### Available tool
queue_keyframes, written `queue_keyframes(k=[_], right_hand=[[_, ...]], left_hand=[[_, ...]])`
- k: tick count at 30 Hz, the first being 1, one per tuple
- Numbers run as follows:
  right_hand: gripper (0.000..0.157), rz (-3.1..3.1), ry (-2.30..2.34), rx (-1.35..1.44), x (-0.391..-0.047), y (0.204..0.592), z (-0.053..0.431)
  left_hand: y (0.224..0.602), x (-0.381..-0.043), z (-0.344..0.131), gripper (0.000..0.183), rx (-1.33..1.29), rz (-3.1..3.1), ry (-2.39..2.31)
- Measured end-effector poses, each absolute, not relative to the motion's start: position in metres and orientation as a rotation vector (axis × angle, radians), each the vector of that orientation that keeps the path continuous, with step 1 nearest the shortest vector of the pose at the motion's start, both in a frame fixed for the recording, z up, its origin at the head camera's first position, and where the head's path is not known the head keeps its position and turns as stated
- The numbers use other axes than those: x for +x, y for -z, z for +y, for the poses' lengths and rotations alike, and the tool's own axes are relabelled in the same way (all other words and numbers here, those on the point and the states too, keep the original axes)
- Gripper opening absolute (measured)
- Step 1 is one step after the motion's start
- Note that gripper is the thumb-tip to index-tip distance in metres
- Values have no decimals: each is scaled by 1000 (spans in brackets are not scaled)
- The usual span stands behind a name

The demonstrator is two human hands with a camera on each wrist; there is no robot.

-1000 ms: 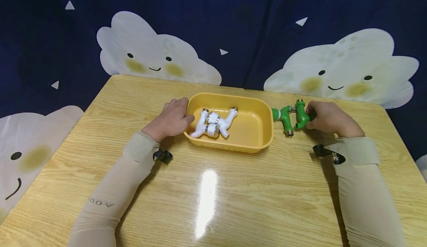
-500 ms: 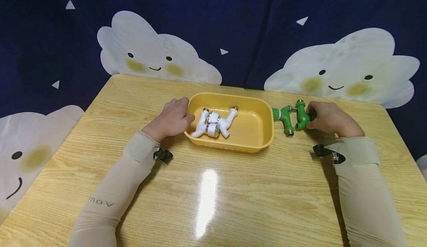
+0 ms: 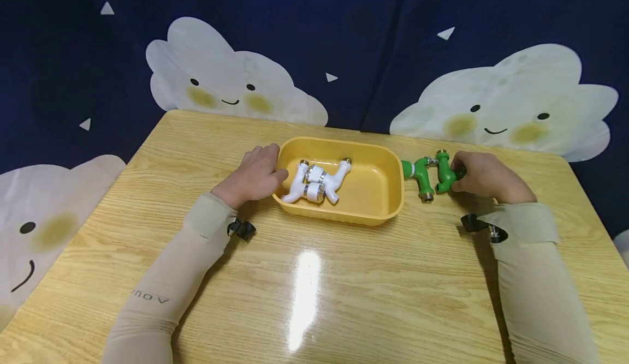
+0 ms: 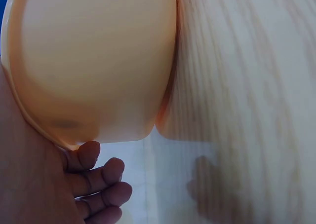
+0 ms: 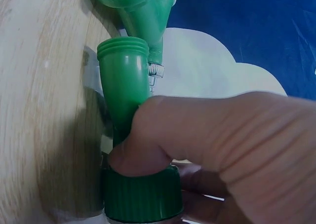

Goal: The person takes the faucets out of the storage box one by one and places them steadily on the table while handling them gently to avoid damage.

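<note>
A yellow plastic basin (image 3: 363, 215) stands on the table, and two white taps with ribbed knobs (image 3: 314, 191) lie crossed inside its left half. My left hand (image 3: 253, 175) grips the basin's left end, thumb over the rim; in the left wrist view its fingers curl beside the wall. To the basin's right, my right hand (image 3: 484, 175) holds a green tap (image 3: 444, 173), thumb across its neck just by the ribbed green knob (image 5: 143, 197). A second green tap (image 3: 421, 179) lies between that one and the basin, its knob end right at the basin's wall.
The wooden table (image 3: 373, 287) runs back to a dark blue curtain (image 3: 358, 36) printed with smiling white clouds (image 3: 506, 96). Each sleeved wrist carries a small black camera mount (image 3: 241, 230). A bright light reflection lies on the tabletop in front of the basin.
</note>
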State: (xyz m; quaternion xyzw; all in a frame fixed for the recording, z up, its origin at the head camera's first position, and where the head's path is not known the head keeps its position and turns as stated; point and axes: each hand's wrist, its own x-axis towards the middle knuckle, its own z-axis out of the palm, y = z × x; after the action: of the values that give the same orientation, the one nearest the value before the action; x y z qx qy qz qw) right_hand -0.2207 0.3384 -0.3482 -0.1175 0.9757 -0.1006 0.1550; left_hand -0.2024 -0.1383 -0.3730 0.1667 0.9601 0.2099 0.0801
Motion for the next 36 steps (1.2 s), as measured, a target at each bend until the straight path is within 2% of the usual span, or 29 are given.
queue_keyframes(k=[36], right_hand=[[44,2789,288,-301,-219,342,336]], left_hand=[[372,-201,-138,28,489,2872,-622]])
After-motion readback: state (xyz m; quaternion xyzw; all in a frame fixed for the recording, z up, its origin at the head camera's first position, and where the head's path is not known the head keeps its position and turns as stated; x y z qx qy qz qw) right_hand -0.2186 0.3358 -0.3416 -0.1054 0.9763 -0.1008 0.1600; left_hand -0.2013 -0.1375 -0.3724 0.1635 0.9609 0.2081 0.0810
